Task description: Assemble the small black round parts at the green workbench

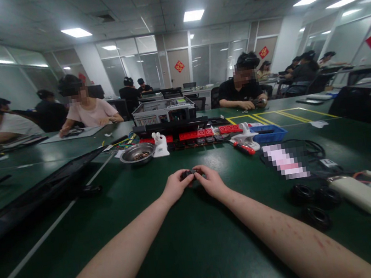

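Both my arms reach forward over the green table (195, 249). My left hand (176, 186) and my right hand (210, 180) meet at the middle, fingers pinched together on a small black part (188, 174) held between them just above the table top. The part is too small to make out in detail.
Beyond my hands stand a metal bowl (138, 153) of small parts, a white holder (161, 144), a red-handled screwdriver (243, 148), a blue tray (270, 133) and an open computer case (163, 111). Black rings (317, 217) and white devices (363, 194) lie at right. Other people sit across the table.
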A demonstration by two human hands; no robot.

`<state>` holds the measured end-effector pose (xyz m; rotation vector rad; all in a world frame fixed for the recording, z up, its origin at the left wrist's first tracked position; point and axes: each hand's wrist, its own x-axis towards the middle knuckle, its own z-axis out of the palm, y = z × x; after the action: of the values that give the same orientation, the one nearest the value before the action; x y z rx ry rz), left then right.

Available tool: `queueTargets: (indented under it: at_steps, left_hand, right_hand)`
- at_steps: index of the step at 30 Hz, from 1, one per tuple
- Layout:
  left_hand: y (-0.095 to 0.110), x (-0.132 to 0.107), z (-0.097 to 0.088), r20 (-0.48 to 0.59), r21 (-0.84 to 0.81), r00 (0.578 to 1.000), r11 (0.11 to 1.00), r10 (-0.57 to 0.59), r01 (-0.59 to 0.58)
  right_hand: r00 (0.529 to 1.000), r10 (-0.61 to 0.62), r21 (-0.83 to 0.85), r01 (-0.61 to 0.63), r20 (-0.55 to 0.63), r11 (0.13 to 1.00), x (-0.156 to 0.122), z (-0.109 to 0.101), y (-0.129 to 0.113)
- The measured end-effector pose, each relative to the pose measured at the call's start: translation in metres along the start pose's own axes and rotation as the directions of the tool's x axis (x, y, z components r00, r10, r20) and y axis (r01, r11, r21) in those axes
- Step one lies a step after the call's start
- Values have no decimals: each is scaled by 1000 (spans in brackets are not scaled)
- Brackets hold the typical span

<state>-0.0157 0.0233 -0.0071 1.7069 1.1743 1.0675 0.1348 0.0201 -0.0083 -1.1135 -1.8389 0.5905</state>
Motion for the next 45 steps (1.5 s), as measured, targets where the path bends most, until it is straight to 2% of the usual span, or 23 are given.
queueTargets:
  at_steps: [4, 7, 11, 16, 20, 23, 27, 32, 35, 39, 45]
  left_hand:
    - [8, -4, -2, -24, 133, 998, 990, 59, -56]
    - [15, -8, -3, -30, 278, 991, 954, 128, -115]
    - [17, -10, -3, -30, 337, 987, 931, 157, -138]
    - [11, -8, -2, -34, 253, 990, 959, 138, -125]
    - [3, -2, -1, -1, 17, 1000, 1000, -2, 2]
    - [-2, 2, -1, 9, -78, 999, 996, -46, 46]
    - [-1, 2, -3, -29, -19, 999, 1000, -25, 25]
    - [10, -5, -4, -44, 198, 994, 976, 99, -88]
    - [12, -7, -5, -43, 229, 992, 967, 120, -107]
    - [6, -4, -4, -28, 129, 997, 989, 73, -69]
    - [-2, 4, -3, 19, -95, 998, 994, -57, 59]
  right_hand:
    - [994, 100, -6, -100, -32, 995, 0, 1, 0]
    - [985, 169, -85, -171, -37, 982, 0, 0, 1]
    - [985, 169, -154, -165, 16, 974, 1, -1, 2]
    - [991, 132, -115, -129, 12, 985, 2, 0, 4]
    - [997, 74, -16, -74, -1, 997, 2, 0, 3]
    - [999, 50, 14, -50, 14, 999, 1, 0, 1]
    - [998, 65, -22, -65, 8, 998, 0, 1, 0]
    - [988, 156, -103, -156, -8, 982, 0, 0, 0]
    - [986, 167, -140, -162, 20, 977, 1, -1, 1]
    - [992, 122, -96, -118, 36, 988, 2, 0, 3]
    - [997, 56, 84, -60, 51, 995, 3, 3, 7]
